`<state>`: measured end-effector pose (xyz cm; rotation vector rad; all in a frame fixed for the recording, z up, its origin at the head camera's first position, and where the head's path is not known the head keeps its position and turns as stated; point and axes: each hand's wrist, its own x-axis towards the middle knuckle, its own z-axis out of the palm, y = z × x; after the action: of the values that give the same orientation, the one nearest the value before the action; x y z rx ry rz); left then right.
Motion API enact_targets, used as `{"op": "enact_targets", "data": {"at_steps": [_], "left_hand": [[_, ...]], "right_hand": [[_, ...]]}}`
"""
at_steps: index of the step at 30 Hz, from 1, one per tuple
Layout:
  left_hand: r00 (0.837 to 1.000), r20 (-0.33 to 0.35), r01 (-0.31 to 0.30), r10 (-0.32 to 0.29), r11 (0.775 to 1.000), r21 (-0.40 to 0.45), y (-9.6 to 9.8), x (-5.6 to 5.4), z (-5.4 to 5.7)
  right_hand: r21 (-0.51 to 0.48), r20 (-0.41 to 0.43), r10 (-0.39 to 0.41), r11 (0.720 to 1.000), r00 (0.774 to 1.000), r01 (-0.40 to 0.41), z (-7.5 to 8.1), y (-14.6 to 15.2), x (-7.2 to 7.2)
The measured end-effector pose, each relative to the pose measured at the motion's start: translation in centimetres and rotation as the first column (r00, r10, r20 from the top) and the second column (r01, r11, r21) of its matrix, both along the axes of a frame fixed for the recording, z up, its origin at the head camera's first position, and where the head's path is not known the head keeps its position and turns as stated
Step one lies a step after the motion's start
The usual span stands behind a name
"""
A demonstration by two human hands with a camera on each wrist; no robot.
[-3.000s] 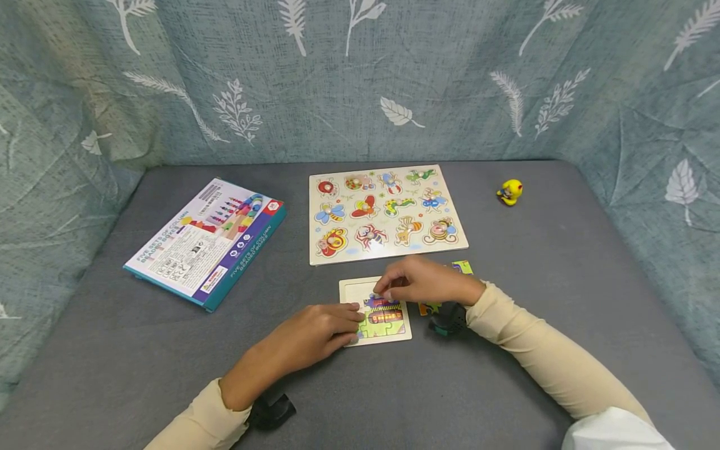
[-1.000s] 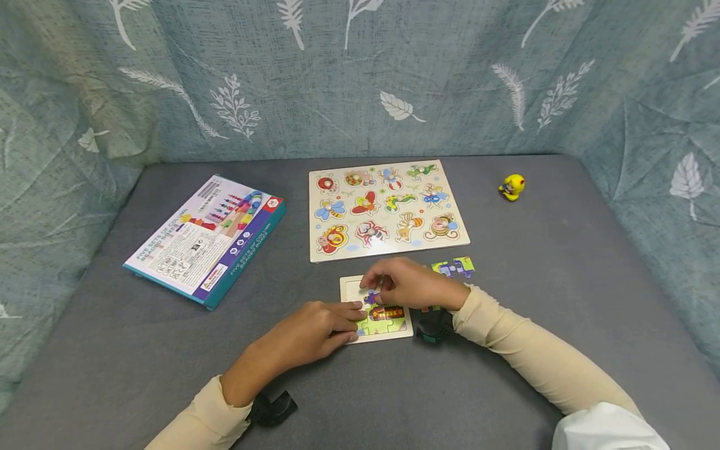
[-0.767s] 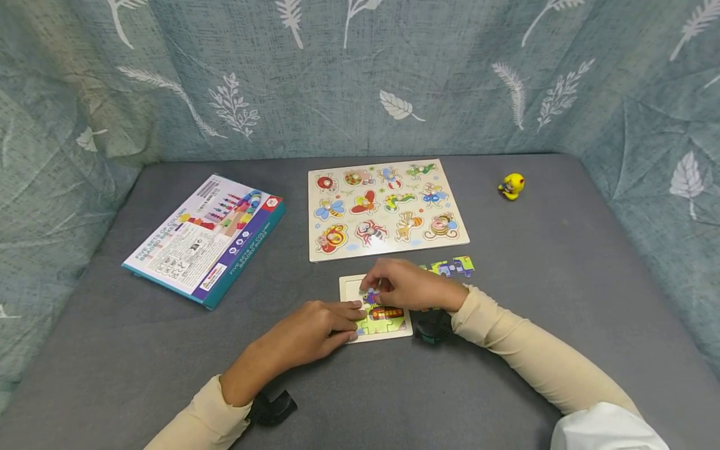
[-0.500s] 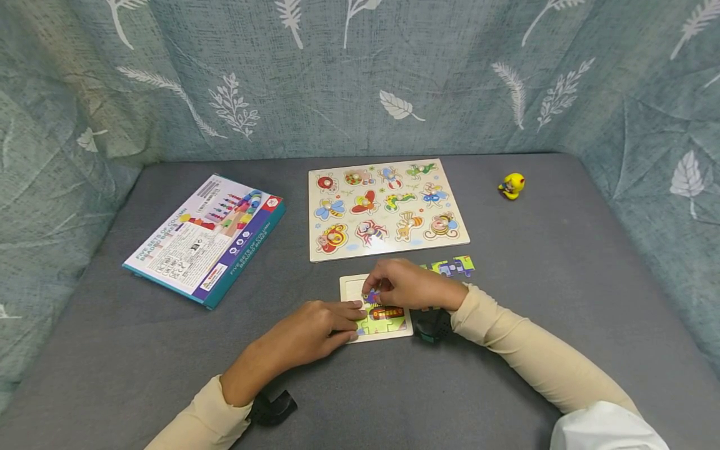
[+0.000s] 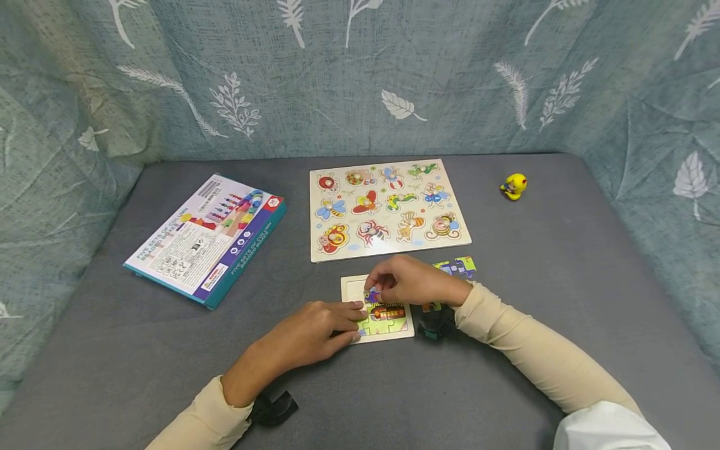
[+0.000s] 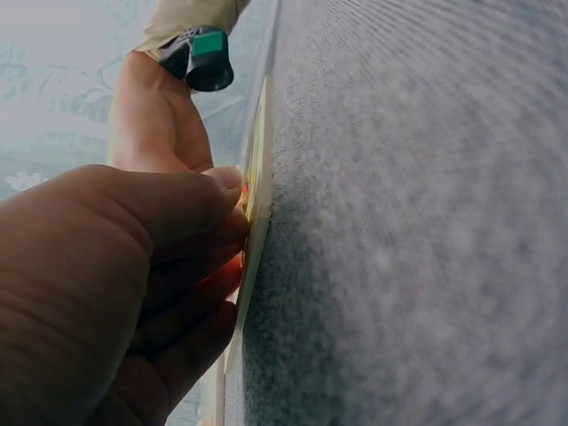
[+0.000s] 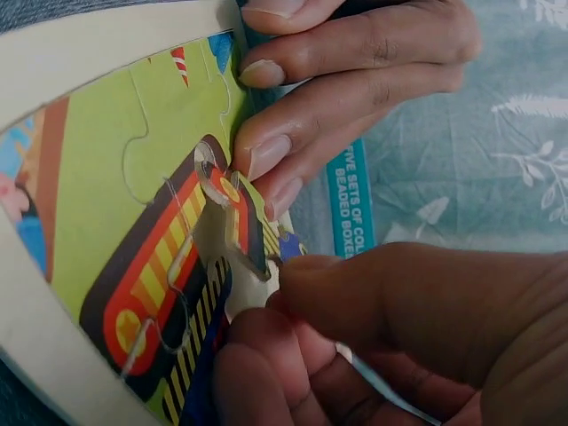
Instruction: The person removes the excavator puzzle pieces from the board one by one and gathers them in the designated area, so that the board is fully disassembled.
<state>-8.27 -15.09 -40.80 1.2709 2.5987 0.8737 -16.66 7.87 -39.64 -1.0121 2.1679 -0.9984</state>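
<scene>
Pale-wood puzzle tray (image 5: pixel 388 336) in view, I judged the step to be fitting a puzzle piece (image 7: pixel 248 232), and the next move called — by my reckoning — for lining it up and pressing it flat. The right hand (image 5: pixel 413 279) pinched that piece, tilted over the tray, just beside the left hand (image 5: pixel 317 331), whose unclenched fingers rested on the tray's left side.

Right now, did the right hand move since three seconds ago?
Yes: the right hand has shifted a little left, judged against the bug board behind it in the head view.
</scene>
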Motion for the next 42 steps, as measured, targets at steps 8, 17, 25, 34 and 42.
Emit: {"op": "enact_targets", "data": {"at_steps": [8, 17, 25, 34, 42], "left_hand": [[1.0, 0.002, 0.0, 0.0, 1.0, -0.01, -0.1, -0.1, -0.1], [1.0, 0.017, -0.001, 0.001, 1.0, -0.016, 0.0, 0.0, 0.0], [1.0, 0.012, -0.009, 0.009, 0.999, -0.032, 0.0, 0.0, 0.0], [0.999, -0.052, -0.016, 0.013, 0.998, -0.06, 0.3, 0.5, 0.1], [0.998, -0.066, -0.011, 0.008, 0.998, -0.055, 0.5, 0.6, 0.3]], "right_hand": [[-0.042, 0.015, -0.004, 0.999, 1.0, 0.005, 0.5, 0.2, -0.1], [-0.116, 0.077, -0.037, 0.992, 0.996, 0.046, 0.4, 0.9, -0.3], [-0.149, 0.093, -0.019, 0.988, 0.995, 0.032, 0.5, 1.8, -0.5], [-0.163, 0.107, -0.049, 0.984, 0.993, 0.066, 0.4, 3.2, -0.6], [-0.171, 0.096, -0.056, 0.983, 0.994, 0.072, 0.6, 4.3, -0.4]]}}
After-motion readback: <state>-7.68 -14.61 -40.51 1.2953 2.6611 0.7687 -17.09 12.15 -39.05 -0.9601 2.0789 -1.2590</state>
